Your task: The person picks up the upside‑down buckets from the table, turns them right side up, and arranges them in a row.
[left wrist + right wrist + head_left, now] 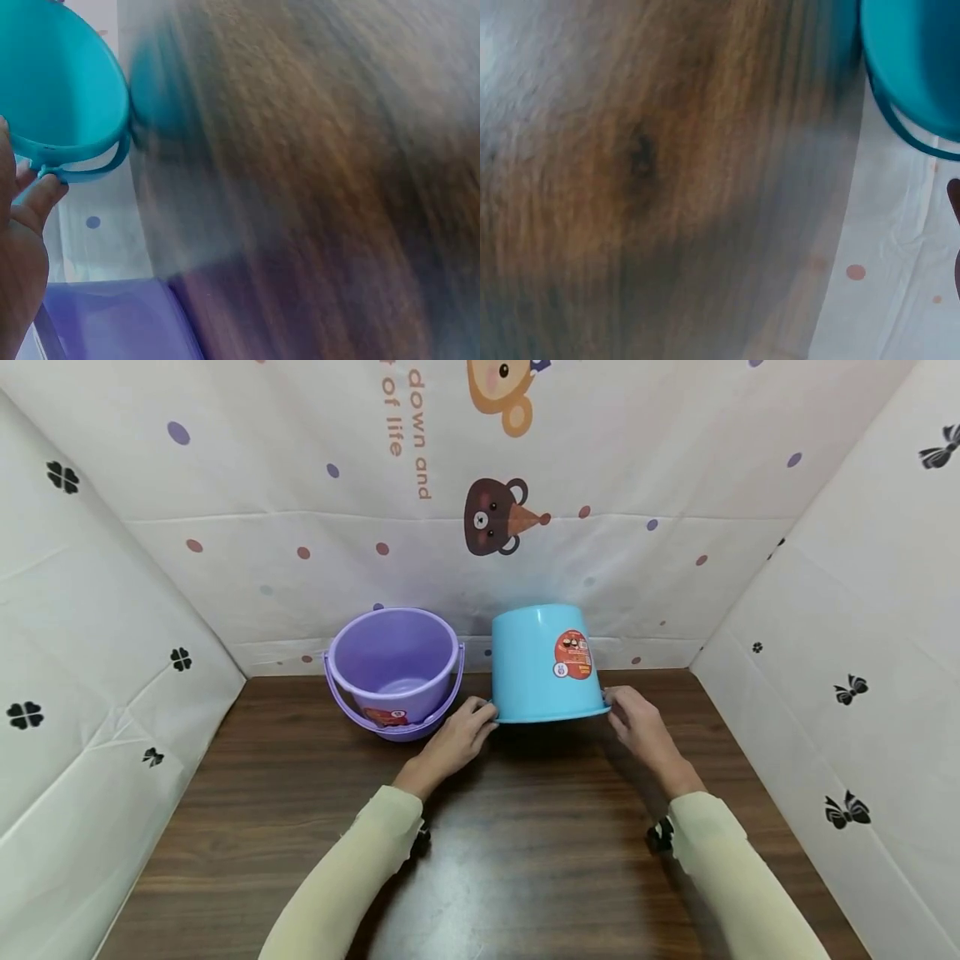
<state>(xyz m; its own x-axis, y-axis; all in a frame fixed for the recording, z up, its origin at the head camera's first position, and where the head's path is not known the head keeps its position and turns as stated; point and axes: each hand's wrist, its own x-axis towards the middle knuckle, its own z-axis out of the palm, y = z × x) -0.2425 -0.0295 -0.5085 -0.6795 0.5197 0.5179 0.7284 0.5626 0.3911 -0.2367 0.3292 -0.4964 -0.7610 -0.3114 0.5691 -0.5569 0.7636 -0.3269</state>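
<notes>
A light blue bucket (542, 664) is upside down near the back of the table, its mouth facing down and a red label on its side. My left hand (456, 737) grips its rim on the left, close to where the handle joins in the left wrist view. On the opposite side my right hand (642, 727) holds the rim. The blue inside (56, 75) of the bucket shows in the left wrist view, with its thin handle (112, 159) along the far side. Only a sliver of the right hand shows in the right wrist view.
A purple bucket (393, 660) stands upright left of the blue one, its handle (352, 714) lowered across the front. The brown wood-grain table (525, 852) meets a patterned white sheet (300, 602) behind, with sheets at both sides too.
</notes>
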